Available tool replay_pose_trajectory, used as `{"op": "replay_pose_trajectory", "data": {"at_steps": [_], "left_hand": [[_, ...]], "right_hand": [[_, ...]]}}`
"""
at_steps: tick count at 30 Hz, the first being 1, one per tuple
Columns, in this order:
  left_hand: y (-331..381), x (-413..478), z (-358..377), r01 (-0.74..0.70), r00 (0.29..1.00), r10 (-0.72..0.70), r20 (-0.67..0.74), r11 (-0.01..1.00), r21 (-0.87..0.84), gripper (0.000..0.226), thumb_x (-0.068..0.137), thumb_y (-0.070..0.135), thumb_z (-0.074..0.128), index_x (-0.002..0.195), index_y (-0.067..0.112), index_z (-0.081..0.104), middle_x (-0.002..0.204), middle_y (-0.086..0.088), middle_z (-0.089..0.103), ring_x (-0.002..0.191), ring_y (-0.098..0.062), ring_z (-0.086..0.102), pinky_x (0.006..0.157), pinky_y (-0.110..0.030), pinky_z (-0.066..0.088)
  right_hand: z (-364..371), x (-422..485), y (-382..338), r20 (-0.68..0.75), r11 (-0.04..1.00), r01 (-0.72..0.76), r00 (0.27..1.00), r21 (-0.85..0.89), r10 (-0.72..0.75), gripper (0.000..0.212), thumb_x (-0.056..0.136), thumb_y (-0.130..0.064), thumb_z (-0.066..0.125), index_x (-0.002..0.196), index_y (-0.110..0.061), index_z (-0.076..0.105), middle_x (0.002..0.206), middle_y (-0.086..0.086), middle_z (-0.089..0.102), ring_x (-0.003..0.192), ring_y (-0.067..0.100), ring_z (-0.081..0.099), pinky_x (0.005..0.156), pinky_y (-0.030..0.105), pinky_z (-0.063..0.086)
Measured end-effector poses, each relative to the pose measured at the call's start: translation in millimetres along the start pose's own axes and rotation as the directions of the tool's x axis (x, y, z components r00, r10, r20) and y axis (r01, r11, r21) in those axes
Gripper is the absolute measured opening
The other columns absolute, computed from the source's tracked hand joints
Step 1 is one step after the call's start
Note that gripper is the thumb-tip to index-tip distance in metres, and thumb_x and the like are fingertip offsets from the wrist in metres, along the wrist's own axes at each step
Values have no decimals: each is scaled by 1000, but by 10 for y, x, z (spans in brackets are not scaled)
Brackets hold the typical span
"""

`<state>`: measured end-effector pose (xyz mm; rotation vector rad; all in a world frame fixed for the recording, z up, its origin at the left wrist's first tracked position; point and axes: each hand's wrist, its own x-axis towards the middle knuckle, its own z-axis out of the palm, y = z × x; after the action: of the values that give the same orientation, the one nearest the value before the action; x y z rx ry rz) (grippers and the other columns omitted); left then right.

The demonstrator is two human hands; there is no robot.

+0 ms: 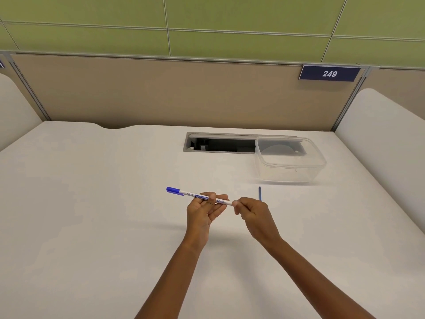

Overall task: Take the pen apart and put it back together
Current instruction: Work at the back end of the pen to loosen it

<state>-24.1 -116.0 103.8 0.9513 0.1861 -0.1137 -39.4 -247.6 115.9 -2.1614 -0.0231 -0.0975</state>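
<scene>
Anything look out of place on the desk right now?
Only a thin blue stick, likely the refill, lying loose on the desk beyond the right hand. Both hands hold the pen; left hand mid-barrel.

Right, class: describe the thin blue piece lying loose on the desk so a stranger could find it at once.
Start at the clear plastic container near the desk's back right. Come toward the person from its front edge to a thin blue rod lying on the desk just beyond the right hand. Unlike the blue-capped white marker held in both hands, it is bare, much thinner and untouched.
</scene>
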Motion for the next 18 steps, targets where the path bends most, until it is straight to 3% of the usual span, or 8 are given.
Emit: {"op": "replay_pose_trajectory", "data": {"at_steps": [3, 5, 7, 9, 11, 13, 15, 18], "left_hand": [[4, 1, 20, -7, 1000, 7, 5, 1000, -2, 13, 91, 6, 48, 81, 6, 56, 70, -5, 76, 69, -18, 73, 60, -19, 57], [6, 2, 25, -18, 1000, 18, 8, 1000, 1, 13, 91, 5, 48, 81, 6, 56, 70, -5, 76, 71, -17, 73, 61, -20, 58], [13, 1, 28, -28, 1000, 28, 7, 1000, 9, 12, 91, 5, 49, 81, 7, 56, 71, -5, 76, 72, -18, 73, 62, -20, 58], [22, 2, 31, -29, 1000, 29, -2, 1000, 8, 12, 91, 6, 49, 82, 6, 56, 70, -5, 76, 71, -17, 73, 62, -20, 58], [31, 5, 25, -26, 999, 26, -20, 1000, 0, 11, 91, 6, 49, 84, 6, 57, 70, -4, 76, 71, -17, 73, 61, -20, 58], [39, 8, 11, -25, 999, 25, -32, 1000, -8, 11, 91, 6, 48, 85, 6, 57, 69, -4, 76, 70, -17, 73, 61, -20, 58], [46, 7, -7, -25, 999, 25, -35, 999, -20, 12, 91, 6, 48, 84, 6, 58, 69, -4, 76, 71, -18, 73, 62, -20, 59], [45, 8, -15, -24, 999, 22, -50, 999, -23, 13, 91, 6, 49, 83, 6, 59, 69, -4, 76, 70, -18, 73, 61, -21, 59]], "right_hand": [[-6, 49, -64, 115, 886, -270, 963, 377, 244, 46, 93, -22, 46, 48, -16, 41, 48, -2, 31, 42, 12, 26, 42, 21, 23], [-12, 76, -93, 289, 648, -492, 869, 581, 401, 45, 93, -22, 44, 49, -17, 37, 42, -6, 32, 34, 8, 25, 34, 16, 22], [-24, 81, -122, 401, 482, -586, 805, 651, 438, 44, 91, -21, 42, 48, -17, 34, 36, -9, 31, 31, 7, 25, 31, 15, 22], [-22, 83, -131, 381, 546, -569, 821, 615, 426, 47, 92, -27, 41, 47, -17, 37, 36, -8, 33, 33, 8, 29, 34, 16, 26], [-9, 65, -137, 260, 770, -451, 892, 451, 369, 54, 95, -37, 36, 47, -16, 46, 41, -4, 39, 38, 9, 38, 42, 18, 34], [4, 35, -117, 125, 929, -279, 959, 242, 255, 51, 95, -41, 33, 58, -14, 56, 47, -1, 47, 46, 12, 45, 49, 19, 38], [9, -4, -65, 17, 995, -87, 996, 56, 86, 30, 93, -37, 43, 76, -17, 56, 55, -1, 51, 55, 14, 48, 53, 16, 37], [22, -44, 6, -36, 973, 140, 988, -182, -149, 9, 87, -25, 56, 93, -18, 55, 73, 1, 58, 71, 15, 54, 63, 18, 42]]}}
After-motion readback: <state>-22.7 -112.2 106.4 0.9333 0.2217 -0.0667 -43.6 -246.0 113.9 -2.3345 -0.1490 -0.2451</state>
